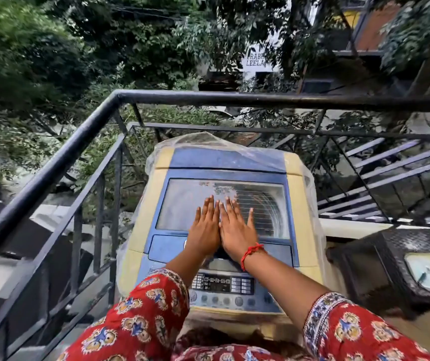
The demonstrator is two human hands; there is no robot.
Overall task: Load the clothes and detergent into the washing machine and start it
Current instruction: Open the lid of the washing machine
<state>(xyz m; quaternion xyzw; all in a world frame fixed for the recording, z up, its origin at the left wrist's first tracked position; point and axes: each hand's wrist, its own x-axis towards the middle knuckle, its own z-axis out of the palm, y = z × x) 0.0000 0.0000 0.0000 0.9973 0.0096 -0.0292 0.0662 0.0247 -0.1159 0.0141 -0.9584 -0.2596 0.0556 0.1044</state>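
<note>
A top-loading washing machine, cream and blue, stands in a balcony corner with clear plastic draped over its back. Its lid has a dusty window and lies closed. My left hand and my right hand rest flat on the lid side by side, fingers stretched out, holding nothing. A red thread circles my right wrist. The control panel with buttons and a row of knobs sits at the machine's near edge, under my forearms. No clothes or detergent are visible.
A black metal railing runs close along the left and behind the machine. A dark wicker stool with a pale square object on top stands to the right. Trees and buildings lie beyond.
</note>
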